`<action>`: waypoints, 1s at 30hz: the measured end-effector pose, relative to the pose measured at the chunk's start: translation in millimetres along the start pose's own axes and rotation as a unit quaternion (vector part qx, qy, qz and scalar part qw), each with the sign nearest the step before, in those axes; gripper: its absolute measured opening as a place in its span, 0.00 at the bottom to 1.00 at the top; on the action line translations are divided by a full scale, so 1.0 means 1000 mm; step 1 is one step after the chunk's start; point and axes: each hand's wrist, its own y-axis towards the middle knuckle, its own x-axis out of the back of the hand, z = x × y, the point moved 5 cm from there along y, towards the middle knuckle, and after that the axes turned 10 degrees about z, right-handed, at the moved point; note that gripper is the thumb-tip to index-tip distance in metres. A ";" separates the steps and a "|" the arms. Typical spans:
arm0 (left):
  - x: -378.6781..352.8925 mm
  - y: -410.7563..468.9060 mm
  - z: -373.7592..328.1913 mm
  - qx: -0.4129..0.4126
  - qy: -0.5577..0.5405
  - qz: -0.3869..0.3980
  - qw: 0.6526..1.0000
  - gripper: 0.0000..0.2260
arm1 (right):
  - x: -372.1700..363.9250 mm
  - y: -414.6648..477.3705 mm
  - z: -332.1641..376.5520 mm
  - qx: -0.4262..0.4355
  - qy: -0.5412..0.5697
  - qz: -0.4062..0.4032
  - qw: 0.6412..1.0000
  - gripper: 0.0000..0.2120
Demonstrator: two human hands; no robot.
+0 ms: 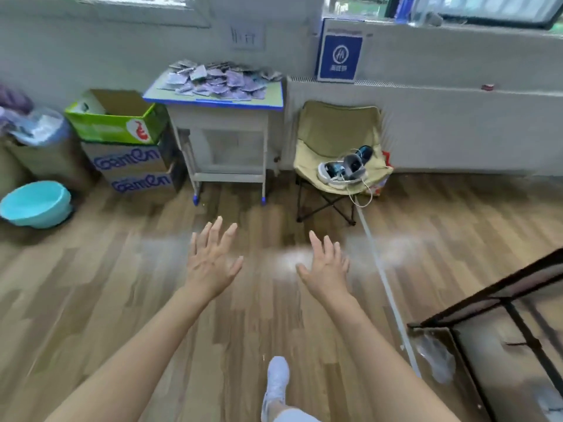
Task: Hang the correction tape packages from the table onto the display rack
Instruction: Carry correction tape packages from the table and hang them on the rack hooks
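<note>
A heap of purple and grey correction tape packages [219,80] lies on a small blue-edged table [274,99] against the far wall. My left hand [213,260] and my right hand [326,266] are stretched out in front of me over the wooden floor, fingers spread, both empty. They are well short of the table. No display rack shows in this view.
Stacked cardboard boxes [128,147] and a turquoise basin [36,204] stand left of the table. A folding chair [338,132] with a headset [344,169] sits to its right. A white cable [387,284] runs across the floor. A dark-framed stand [502,303] is at lower right.
</note>
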 end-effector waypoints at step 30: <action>0.122 0.574 0.213 0.057 -0.014 -0.025 0.998 0.30 | 0.182 0.545 0.298 0.095 0.000 -0.059 0.994 0.34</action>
